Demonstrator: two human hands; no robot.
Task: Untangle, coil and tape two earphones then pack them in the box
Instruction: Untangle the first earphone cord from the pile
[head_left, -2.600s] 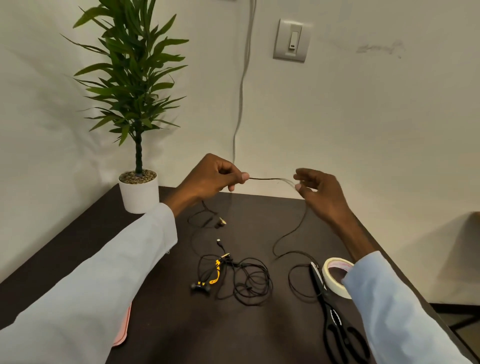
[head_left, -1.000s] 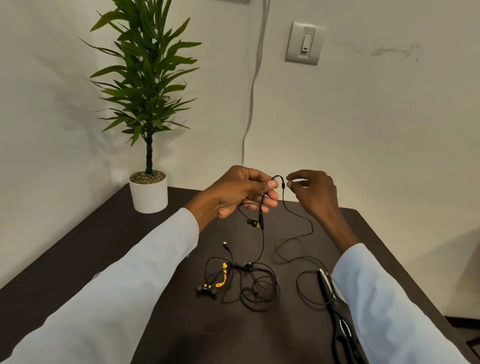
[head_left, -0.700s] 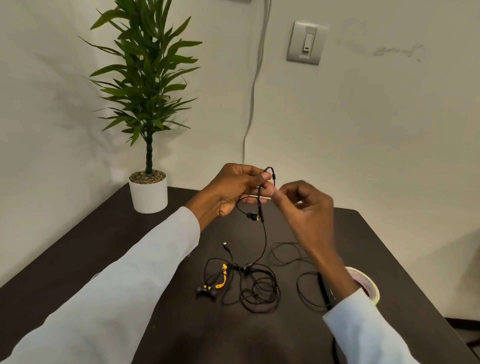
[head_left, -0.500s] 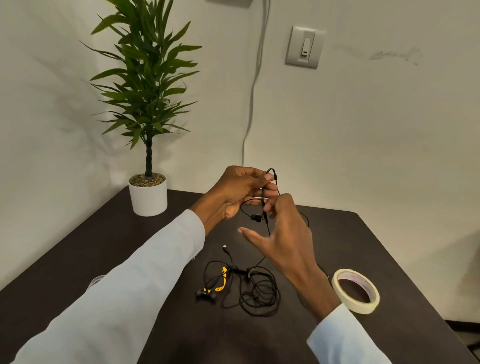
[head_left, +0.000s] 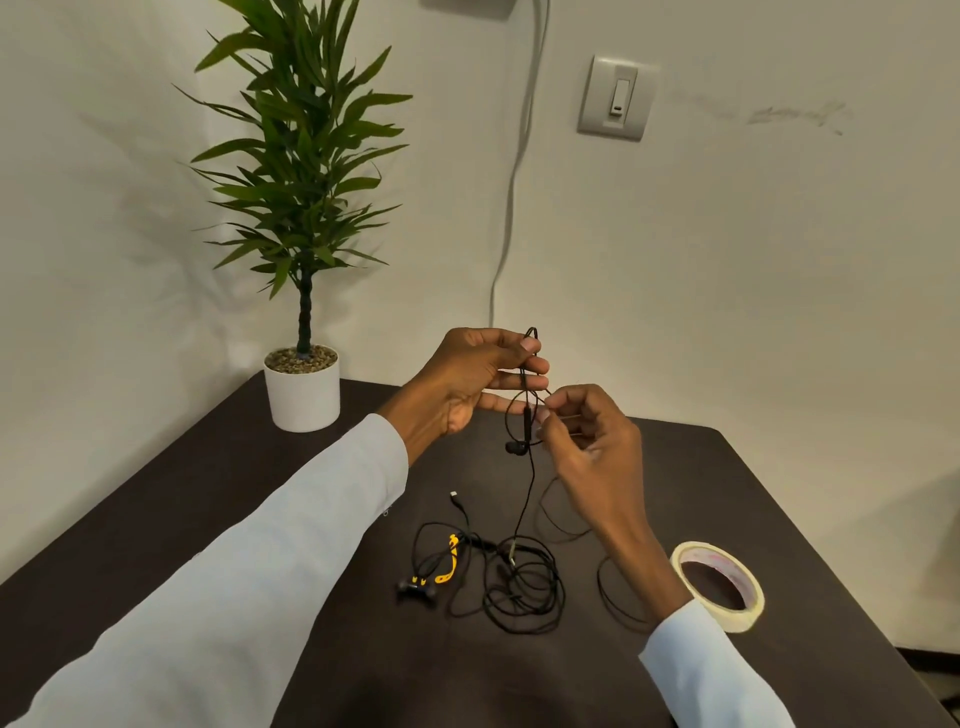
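My left hand (head_left: 467, 382) is raised above the dark table (head_left: 311, 519) and pinches a loop of a black earphone cable (head_left: 527, 415) between thumb and fingers. An earbud (head_left: 515, 448) dangles just below it. My right hand (head_left: 589, 441) pinches the same cable close beside the left fingers. The cable runs down to a tangled pile of black wire (head_left: 519, 587) on the table. A second earphone with yellow parts (head_left: 447, 564) lies tangled at the pile's left side. The box is not in view.
A roll of cream tape (head_left: 719, 584) lies on the table to the right of my right forearm. A potted plant in a white pot (head_left: 302, 387) stands at the table's far left corner. The wall is close behind.
My right hand has turned from an open spread below the left hand to pinching the cable beside the left fingers. The loop in my left hand has gained another turn.
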